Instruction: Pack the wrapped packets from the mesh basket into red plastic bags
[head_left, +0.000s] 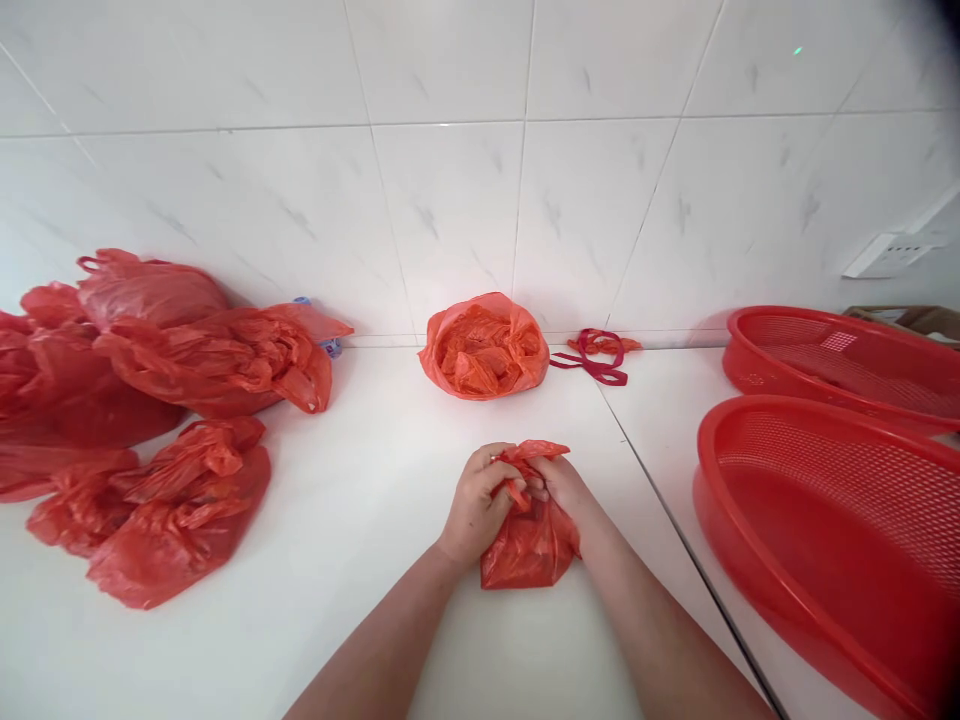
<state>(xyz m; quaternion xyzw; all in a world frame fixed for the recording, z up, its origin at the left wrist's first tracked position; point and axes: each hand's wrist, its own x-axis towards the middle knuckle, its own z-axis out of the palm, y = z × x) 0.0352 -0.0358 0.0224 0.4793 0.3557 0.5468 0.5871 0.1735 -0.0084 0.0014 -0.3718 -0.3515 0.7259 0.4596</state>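
At the front middle of the white counter, a small red plastic bag (531, 550) is between my two hands. My left hand (480, 500) is closed on the bag's gathered top from the left, its fingers curled over the plastic. From the right, my right hand (564, 490) also grips the bunched top, its fingers partly hidden by folds. A flap of red plastic sticks up above both hands. What the bag contains, if anything, cannot be made out. Just beyond my hands, a rolled-open red plastic bag (486, 345) stands by the wall with crumpled red plastic inside.
Several filled red bags (180, 500) are heaped on the left of the counter (337, 560). A dark red ribbon (600, 365) lies near the tiled wall (450, 220). Two red mesh baskets (750, 560) stand on the right, past a dark seam. A socket (892, 255) is on the wall.
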